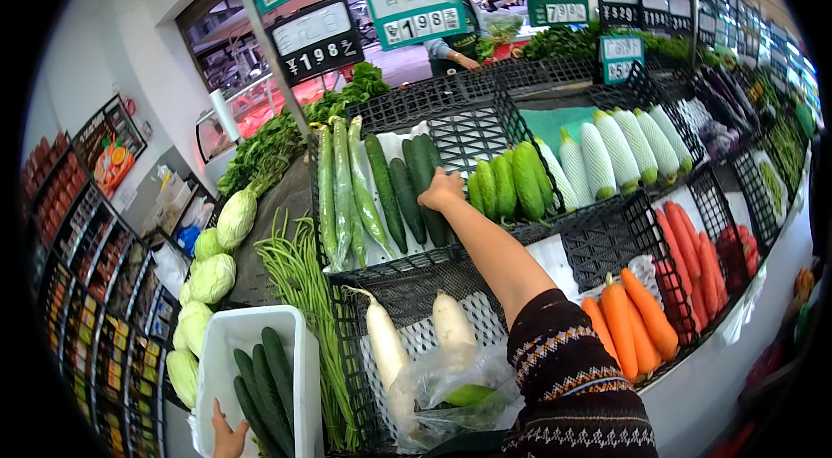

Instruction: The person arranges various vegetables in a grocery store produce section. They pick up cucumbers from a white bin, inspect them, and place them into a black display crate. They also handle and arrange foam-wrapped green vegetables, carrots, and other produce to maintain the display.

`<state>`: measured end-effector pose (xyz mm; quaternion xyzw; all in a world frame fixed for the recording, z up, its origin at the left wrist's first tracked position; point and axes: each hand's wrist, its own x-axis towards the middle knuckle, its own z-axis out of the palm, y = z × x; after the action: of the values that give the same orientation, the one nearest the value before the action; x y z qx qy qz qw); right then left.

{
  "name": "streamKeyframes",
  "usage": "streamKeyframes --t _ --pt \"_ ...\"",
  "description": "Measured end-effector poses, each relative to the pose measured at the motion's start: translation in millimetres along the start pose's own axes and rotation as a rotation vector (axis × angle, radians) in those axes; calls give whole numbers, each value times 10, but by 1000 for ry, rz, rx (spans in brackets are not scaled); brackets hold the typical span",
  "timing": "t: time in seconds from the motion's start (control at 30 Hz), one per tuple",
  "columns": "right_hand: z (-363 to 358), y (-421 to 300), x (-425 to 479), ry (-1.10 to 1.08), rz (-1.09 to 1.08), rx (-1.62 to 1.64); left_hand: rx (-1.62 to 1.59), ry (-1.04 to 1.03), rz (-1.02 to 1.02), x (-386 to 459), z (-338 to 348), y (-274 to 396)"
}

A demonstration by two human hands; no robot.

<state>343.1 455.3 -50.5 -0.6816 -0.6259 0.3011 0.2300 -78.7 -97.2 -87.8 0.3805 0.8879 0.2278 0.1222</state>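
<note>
My right hand (444,189) reaches into a black plastic crate (390,263) and rests against the rightmost of several dark green cucumbers (427,162). Whether its fingers close around that cucumber is hard to see. At the bottom left, my left hand (229,433) has its fingers apart by the left side of a white plastic bin (307,367). Inside that bin lie several more dark cucumbers (263,380), to the right of this hand. Wrapped long green gourds (338,191) lie left of the crate's cucumbers, and lighter green gourds (504,185) lie to their right.
White radishes (389,334) and a clear plastic bag (455,399) lie below my right arm. Carrots (627,328), netted pale gourds (614,149), long beans (318,315) and cabbages (211,279) surround the crates. Price signs (416,9) hang above; a person (448,48) stands behind the stall.
</note>
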Motion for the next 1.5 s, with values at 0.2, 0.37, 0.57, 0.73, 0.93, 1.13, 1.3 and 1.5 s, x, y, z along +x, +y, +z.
streamKeyframes --t 0.2,0.37,0.57,0.73,0.93,1.13,1.3,1.5 --pt "-45 -5 -363 134 -303 -37 82 -284 -212 174 346 -592" --pt "-25 37 -977 98 -682 289 -75 -512 -450 24 262 68" --pt "-166 97 -1578 -19 -893 430 -185 -259 -546 423 295 -384" --pt "-295 88 -1763 -43 -977 454 -159 -187 -614 610 343 -535" --pt "-265 80 -1914 -170 -1032 470 -488 131 -427 624 324 -433" --pt "-191 -108 -2177 -369 -1150 554 -1004 295 -98 17 -422 663" --pt "27 -523 -2774 -1061 -1080 763 -1407 90 386 -459 -637 1983" --pt "84 -579 -3112 -1374 -761 953 -1331 203 553 -572 94 3272"
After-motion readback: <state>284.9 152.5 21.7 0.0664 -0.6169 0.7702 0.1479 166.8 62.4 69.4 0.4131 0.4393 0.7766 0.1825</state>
